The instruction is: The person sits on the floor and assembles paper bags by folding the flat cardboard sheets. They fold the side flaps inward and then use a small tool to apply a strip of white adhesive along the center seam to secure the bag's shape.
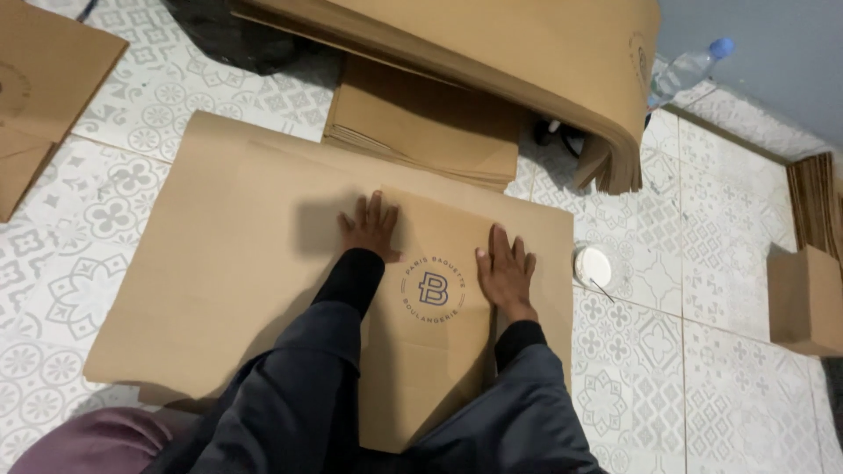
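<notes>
Your left hand point(371, 226) and right hand point(507, 274) lay flat with fingers spread, gripping nothing, pressing a brown paper bag point(435, 351) with a round printed emblem onto the large cardboard sheet point(219, 263) on the tiled floor point(641, 351). The bag looked light, thin and easily creased (best taken by its edges). Its near end was hidden under your sleeves, and beyond the sheet the stacked bags point(430, 123) ran out of view.
</notes>
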